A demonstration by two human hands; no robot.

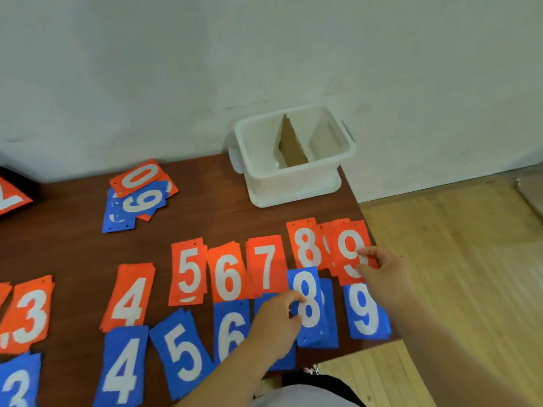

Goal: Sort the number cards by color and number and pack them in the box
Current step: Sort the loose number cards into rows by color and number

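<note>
Red and blue number cards lie in small stacks on a dark wooden table (220, 212). The red row runs 3 to 9, with the blue row below it. My left hand (277, 321) pinches the left edge of the blue 8 card (311, 304); its wrist covers part of the blue cards next to the blue 6 (230, 327). My right hand (382, 271) pinches the right edge of the red 9 card (349, 251) at the table's right edge. A white plastic box (296, 177) with a cardboard divider stands at the back right, with no cards visible in it.
An unsorted pile (138, 195) of red and blue cards, topped by a red 0 and a blue 9, lies at the back left. A red 2 card (11, 195) shows at the far left edge. The table's right edge drops to a light wooden floor (455, 259).
</note>
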